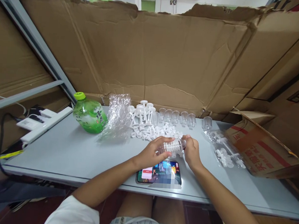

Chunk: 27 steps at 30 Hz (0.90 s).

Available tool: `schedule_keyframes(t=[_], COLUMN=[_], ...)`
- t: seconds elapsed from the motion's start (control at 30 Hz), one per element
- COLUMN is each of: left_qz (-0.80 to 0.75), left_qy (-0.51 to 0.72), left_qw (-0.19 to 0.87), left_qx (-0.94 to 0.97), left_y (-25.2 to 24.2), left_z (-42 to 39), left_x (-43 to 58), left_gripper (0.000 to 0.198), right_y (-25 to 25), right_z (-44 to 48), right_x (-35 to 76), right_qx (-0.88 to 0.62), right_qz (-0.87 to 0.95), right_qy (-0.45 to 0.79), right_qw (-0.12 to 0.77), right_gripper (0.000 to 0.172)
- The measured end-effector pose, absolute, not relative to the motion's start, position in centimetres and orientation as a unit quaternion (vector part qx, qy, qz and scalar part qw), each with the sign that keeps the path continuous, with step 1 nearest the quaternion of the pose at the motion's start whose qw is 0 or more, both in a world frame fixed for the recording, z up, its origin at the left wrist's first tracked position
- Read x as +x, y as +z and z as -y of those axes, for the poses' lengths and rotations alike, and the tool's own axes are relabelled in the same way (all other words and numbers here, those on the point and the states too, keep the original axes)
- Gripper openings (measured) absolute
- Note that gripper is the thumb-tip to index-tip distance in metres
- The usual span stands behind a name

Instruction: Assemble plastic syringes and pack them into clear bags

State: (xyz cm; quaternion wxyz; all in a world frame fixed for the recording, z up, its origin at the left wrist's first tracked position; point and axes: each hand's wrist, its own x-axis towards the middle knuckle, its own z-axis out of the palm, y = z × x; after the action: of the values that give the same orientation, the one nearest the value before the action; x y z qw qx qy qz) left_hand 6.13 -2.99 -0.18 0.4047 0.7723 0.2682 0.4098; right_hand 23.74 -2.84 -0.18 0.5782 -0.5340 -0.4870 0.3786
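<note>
A clear ribbed plastic cylinder (pixel 174 146) lies sideways between my two hands, above the grey table. My left hand (pixel 154 150) is wrapped round its left part, thumb below and fingers above. At its right end my right hand (pixel 192 149) is closed with the fingertips pressed to the end; whether they pinch a small part there is hidden. Just below the hands lies a phone (pixel 159 172) with a lit screen. Behind them spreads a pile of small white plastic pieces (pixel 155 132), with white plunger-like parts (pixel 143 113) standing at its back left.
Several clear ribbed cups (pixel 176 117) stand in a row at the back. Left are a green bottle (pixel 90 113), a crumpled clear bag (pixel 118 117) and a power strip (pixel 46 126). Right are a bag of white parts (pixel 225 152) and a cardboard box (pixel 261 149). Cardboard walls (pixel 155 55) enclose the table.
</note>
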Motion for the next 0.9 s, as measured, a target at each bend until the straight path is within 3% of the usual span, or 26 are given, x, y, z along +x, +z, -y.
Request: schedule_keyframes(t=[0.1,0.2,0.27,0.43,0.53,0.6,0.9], left_qz=[-0.228,-0.204,-0.222,-0.324,-0.305,-0.31,-0.485], left_qy=[0.402,0.394,0.407,0.449,0.407,0.385,0.35], left_qw=[0.182,0.094,0.141,0.422,0.483,0.439,0.087], left_qx=[0.868,0.891,0.875,0.718,0.713,0.751,0.796], left_y=[-0.8,-0.9,-0.5,0.5,0.7,0.9,1.1], left_z=[2.7,2.4,2.3,2.3,2.1,1.9,-1.9], left_x=[5.9,5.6,5.6,5.9,5.7,5.4,2.2], left_gripper=[0.041,0.038,0.041,0.063,0.063,0.058,0.031], right_y=[-0.4,-0.5,-0.4,0.3,0.8,1.2,1.2], right_z=[2.5,2.2,2.2,2.2,2.4,2.5,1.5], right_x=[23.3,23.2,23.4,23.9,23.8,23.7,25.8], right_qx=[-0.525,-0.516,-0.515,-0.454,-0.442,-0.434,-0.452], right_qz=[0.428,0.412,0.42,0.52,0.559,0.567,0.507], right_qy=[0.454,0.478,0.482,0.473,0.497,0.506,0.441], right_qw=[0.579,0.579,0.571,0.548,0.494,0.484,0.587], right_gripper=[0.036,0.038,0.042,0.05,0.05,0.05,0.038])
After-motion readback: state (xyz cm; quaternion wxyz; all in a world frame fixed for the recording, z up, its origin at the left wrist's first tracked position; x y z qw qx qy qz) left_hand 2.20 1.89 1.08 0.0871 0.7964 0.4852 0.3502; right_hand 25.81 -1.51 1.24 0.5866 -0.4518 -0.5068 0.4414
